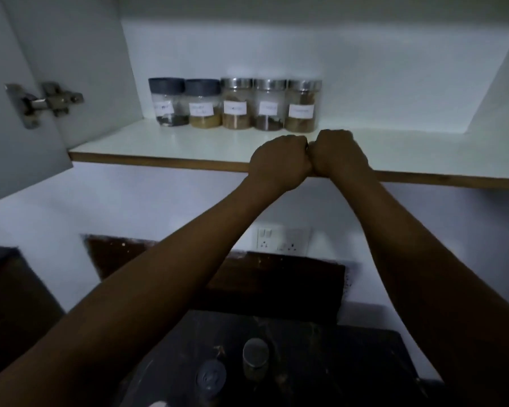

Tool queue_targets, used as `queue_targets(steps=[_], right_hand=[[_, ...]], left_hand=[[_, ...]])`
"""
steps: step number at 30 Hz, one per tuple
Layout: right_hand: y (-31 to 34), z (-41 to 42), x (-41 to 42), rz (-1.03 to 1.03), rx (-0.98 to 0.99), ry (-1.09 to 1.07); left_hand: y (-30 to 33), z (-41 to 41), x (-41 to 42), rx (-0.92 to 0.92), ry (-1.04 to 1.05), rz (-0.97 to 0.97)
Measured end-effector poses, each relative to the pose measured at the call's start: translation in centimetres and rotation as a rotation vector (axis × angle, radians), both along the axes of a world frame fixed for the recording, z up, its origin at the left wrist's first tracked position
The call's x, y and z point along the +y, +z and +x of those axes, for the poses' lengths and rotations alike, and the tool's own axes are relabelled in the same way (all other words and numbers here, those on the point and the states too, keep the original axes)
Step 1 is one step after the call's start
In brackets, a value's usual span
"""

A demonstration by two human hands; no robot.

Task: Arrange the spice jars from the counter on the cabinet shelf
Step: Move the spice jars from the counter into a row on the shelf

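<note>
Several labelled spice jars stand in a row at the back of the white cabinet shelf (pixel 159 148): two with dark grey lids (pixel 167 101) on the left, then three with silver lids (pixel 269 104). My left hand (pixel 279 163) and my right hand (pixel 340 154) are both closed into fists, pressed side by side at the shelf's front edge, just in front of the rightmost jar (pixel 302 106). Neither hand holds anything I can see. Down on the dark counter stand a silver-lidded jar (pixel 255 359) and a grey-lidded jar (pixel 210 377).
The cabinet door (pixel 27 107) hangs open at the left with its metal hinge showing. The shelf runs on to the right of the jars. A wall socket (pixel 282 239) sits below the shelf, above the dark counter (pixel 350 356).
</note>
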State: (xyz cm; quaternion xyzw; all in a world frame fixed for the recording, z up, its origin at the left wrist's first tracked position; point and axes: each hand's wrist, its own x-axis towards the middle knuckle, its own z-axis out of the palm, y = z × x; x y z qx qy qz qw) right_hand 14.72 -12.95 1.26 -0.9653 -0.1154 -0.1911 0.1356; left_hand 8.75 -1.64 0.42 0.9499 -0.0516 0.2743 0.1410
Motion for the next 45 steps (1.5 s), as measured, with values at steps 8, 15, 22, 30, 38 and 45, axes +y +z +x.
queue_targets(steps=[8, 15, 22, 30, 38, 45], right_hand=[[-17.2, -8.4, 1.9, 0.655, -0.612, 0.418], [-36.8, -13.1, 1.5, 0.578, 0.389, 0.192], [-45.5, -15.4, 2.7, 0.255, 0.767, 0.222], [-48.6, -16.7, 1.9, 0.202, 0.736, 0.187], [-49.4, -19.4, 1.5, 0.252, 0.74, 0.186], [-42.0, -18.3, -0.3, 0.426, 0.448, 0.191]], left_hand=[[-15.7, -6.0, 0.4, -0.413, -0.35, -0.274], [-34.8, -8.7, 2.8, 0.224, -0.194, -0.174], [-43.9, -9.4, 4.3, 0.9, -0.077, -0.072], [-47.0, -9.2, 3.6, 0.976, -0.098, -0.078], [-45.9, -10.0, 3.7, 0.972, -0.14, -0.097], [-37.7, -9.4, 3.3, 0.77, -0.206, -0.305]])
